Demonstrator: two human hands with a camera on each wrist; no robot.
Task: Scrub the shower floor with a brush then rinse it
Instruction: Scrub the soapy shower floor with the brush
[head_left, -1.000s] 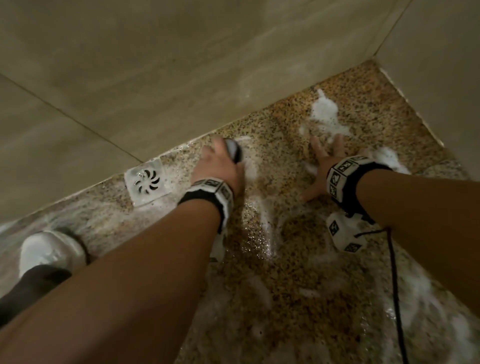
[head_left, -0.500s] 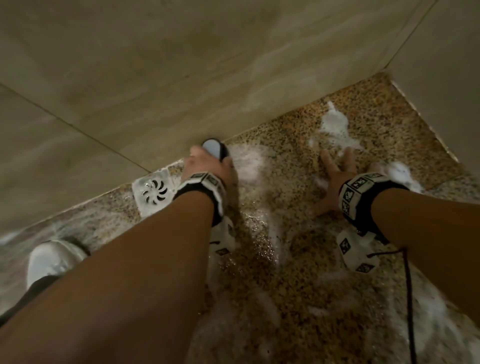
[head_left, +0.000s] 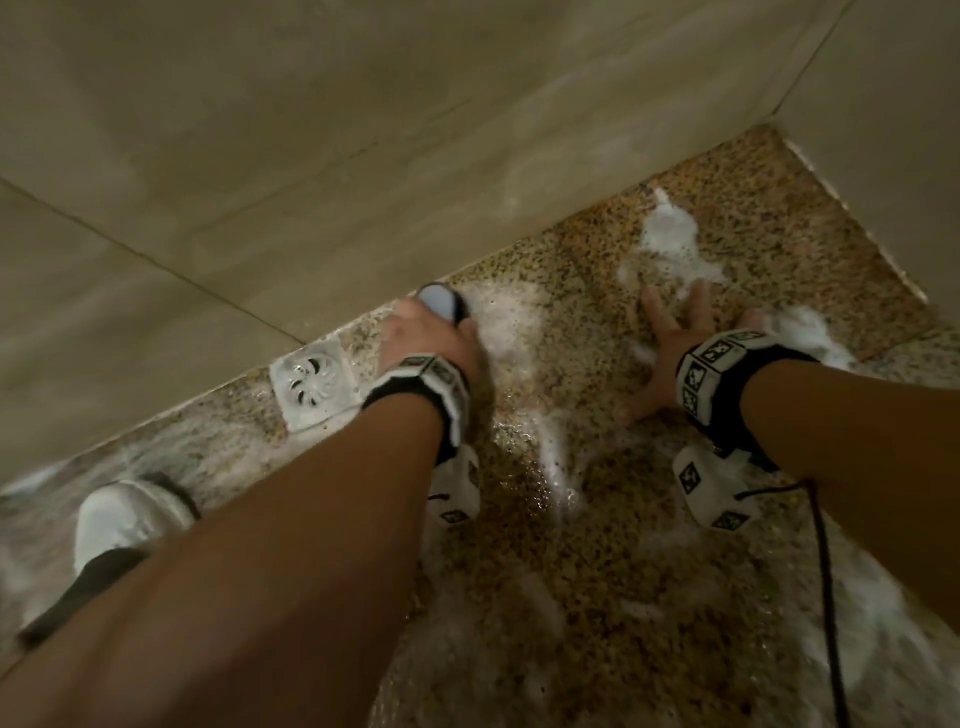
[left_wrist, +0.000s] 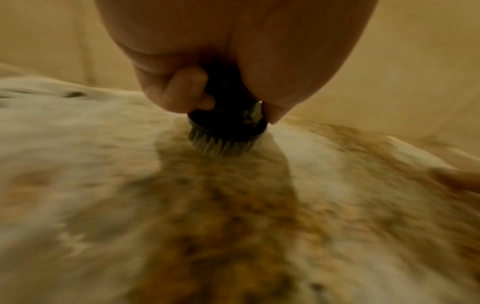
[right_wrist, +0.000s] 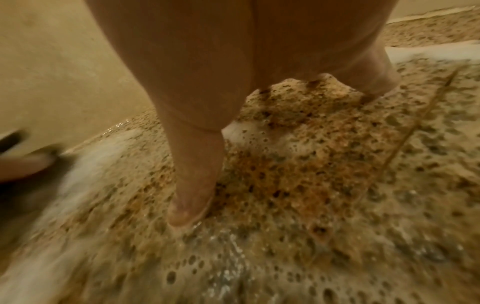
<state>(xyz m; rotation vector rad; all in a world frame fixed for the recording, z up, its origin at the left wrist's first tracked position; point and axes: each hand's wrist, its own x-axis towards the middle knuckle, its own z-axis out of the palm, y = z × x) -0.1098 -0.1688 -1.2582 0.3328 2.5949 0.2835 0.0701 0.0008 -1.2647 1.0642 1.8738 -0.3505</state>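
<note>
Dim warm light, motion blur, wide-angle edge distortion

Head view looks steeply down on the shower floor (head_left: 597, 571); both wrist views skim it closely, sharing the foam (head_left: 519, 332).

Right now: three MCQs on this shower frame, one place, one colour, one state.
1. The floor drain lies:
A. by the right hand
B. beside the left hand, at the wall
C. in the far corner

2. The foam is:
A. white
B. blue
C. green

3. The right hand is:
A. gripping the brush
B. raised
C. flat on the shower floor, fingers spread

Key: B, head view shows it left of that wrist; A, white patches; C, the left hand grips the brush.
</note>
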